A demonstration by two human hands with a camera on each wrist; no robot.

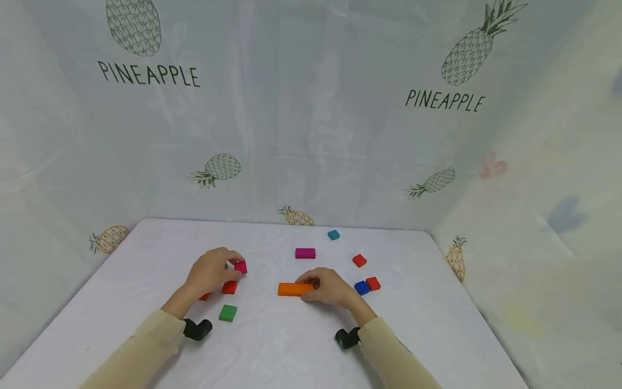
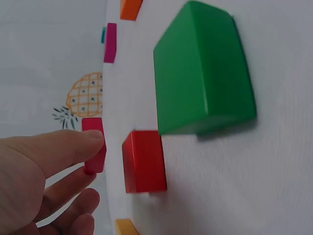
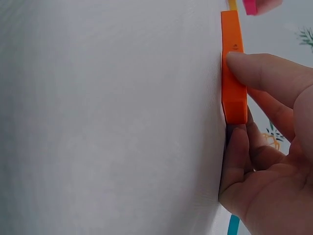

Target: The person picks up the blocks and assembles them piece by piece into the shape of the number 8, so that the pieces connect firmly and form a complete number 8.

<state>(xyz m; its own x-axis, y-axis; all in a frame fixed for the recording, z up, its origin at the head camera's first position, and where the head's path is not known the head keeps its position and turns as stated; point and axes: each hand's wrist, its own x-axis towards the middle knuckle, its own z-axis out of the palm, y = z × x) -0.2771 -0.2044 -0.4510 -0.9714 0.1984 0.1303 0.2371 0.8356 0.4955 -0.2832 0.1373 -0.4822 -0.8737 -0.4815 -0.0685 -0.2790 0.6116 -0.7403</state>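
Between thumb and fingers my left hand (image 1: 212,270) pinches a pink block (image 1: 241,267), seen edge-on in the left wrist view. Below that hand lies a red block (image 1: 229,287), and a second red piece (image 1: 204,296) peeks out from under the wrist. A green block (image 1: 228,313) sits nearer to me, large in the left wrist view. At the middle of the table my right hand (image 1: 330,288) grips the right end of a long orange block (image 1: 290,289), thumb on the near side and fingers behind. In the right wrist view this orange block (image 3: 234,73) lies along the tabletop.
Farther back lie a magenta block (image 1: 305,253) and a teal block (image 1: 333,235). To the right are a red block (image 1: 359,260) and a blue block (image 1: 362,287) next to another red one (image 1: 373,283). A pineapple-printed curtain (image 1: 311,124) hangs behind the white table (image 1: 272,351).
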